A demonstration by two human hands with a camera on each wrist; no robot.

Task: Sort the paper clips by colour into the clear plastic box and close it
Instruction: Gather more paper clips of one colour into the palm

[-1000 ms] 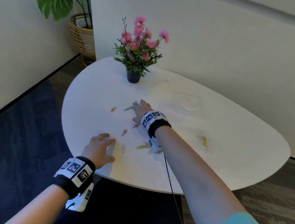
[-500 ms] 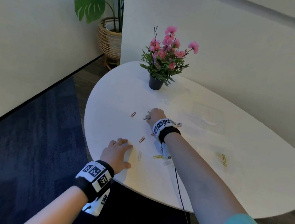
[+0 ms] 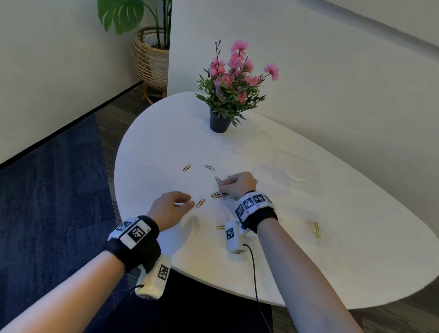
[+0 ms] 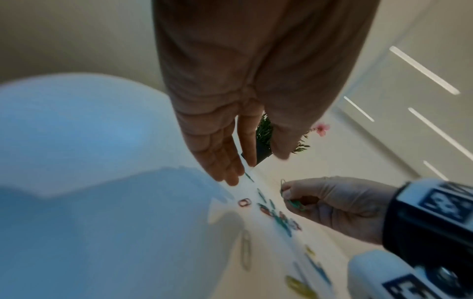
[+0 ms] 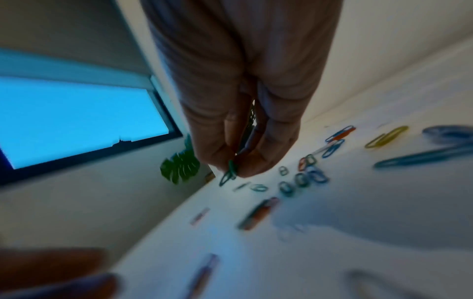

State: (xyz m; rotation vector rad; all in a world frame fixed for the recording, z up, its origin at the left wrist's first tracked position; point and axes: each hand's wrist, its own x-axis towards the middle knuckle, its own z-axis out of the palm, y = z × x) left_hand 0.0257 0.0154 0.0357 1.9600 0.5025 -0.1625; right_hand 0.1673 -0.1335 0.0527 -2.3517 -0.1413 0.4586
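Coloured paper clips lie scattered on the white table (image 3: 337, 254): an orange clip (image 3: 186, 167), a green clip (image 3: 209, 167), another orange clip (image 3: 200, 203), a yellow clip (image 3: 219, 227) and a small yellow heap (image 3: 316, 228). My right hand (image 3: 223, 186) pinches green paper clips (image 5: 230, 172) just above a mixed cluster (image 5: 302, 178). My left hand (image 3: 189, 203) hovers over the table with relaxed fingers (image 4: 230, 172) and holds nothing. The clear plastic box (image 3: 292, 166) shows faintly behind my right hand; I cannot tell how its lid stands.
A black pot of pink flowers (image 3: 219, 124) stands at the table's far side. A wicker planter (image 3: 150, 58) sits on the floor beyond. The table's curved near edge runs just under my wrists, with blue carpet (image 3: 39, 204) to the left.
My right hand has gone from flat on the clips to pinching green ones. My left hand has lifted off the table and moved towards the clips.
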